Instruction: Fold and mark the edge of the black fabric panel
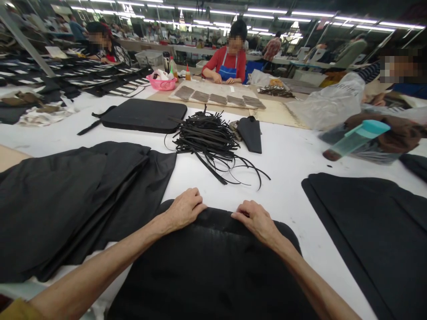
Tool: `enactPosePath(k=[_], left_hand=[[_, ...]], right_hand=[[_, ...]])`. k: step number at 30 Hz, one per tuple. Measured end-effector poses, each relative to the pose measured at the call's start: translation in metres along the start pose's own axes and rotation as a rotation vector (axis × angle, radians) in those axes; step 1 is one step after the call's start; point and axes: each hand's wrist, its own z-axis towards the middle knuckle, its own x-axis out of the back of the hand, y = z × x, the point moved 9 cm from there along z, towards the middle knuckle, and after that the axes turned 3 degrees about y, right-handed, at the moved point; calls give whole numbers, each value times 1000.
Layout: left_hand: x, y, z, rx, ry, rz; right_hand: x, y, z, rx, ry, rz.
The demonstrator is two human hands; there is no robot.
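Observation:
A large black fabric panel [213, 266] with rounded corners lies in front of me on the white tabletop. My left hand [187, 208] is closed on its far edge, left of the middle, with the fingers curled over the rim. On the same edge, a little to the right, my right hand [255, 218] pinches the fabric between thumb and fingers. Between the two hands a short stretch of the folded edge shows. Beyond them sits a tangled heap of thin black strips [208, 135], some trailing towards my right hand.
Black fabric pieces [76, 191] lie left, and stacked black panels [367, 226] right. Farther back are a black padded slab [143, 114], a small black tapered piece [250, 134], a teal-lidded bottle [358, 138] and a pink basket [162, 83]. A person in red [227, 62] works across the table.

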Motion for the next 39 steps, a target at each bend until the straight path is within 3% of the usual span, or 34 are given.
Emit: enactPosePath(k=[3,6,10,15,23,29,34,39], left_hand=[[1,0,0,-22,-30,-61],[-3,-4,0,-24,-66,-104],[-6,-11,3,0,-51,-135],[-2,-19,12,51,35,-148],[-1,-26,15,81,54,-135],[1,-23,13,86,18,-108],[3,-29,11,122,2,-118],[13,-34,2,155,-3,-153]], right_hand=[[0,-2,-1,53,-58,198],[2,-1,-3,64,-5,247],[5,0,-1,64,130,124],[5,3,12,49,176,44],[3,12,23,11,91,-63],[8,22,10,10,-1,-103],[28,49,-15,-51,-71,-16],[41,74,-39,-122,-38,-10]])
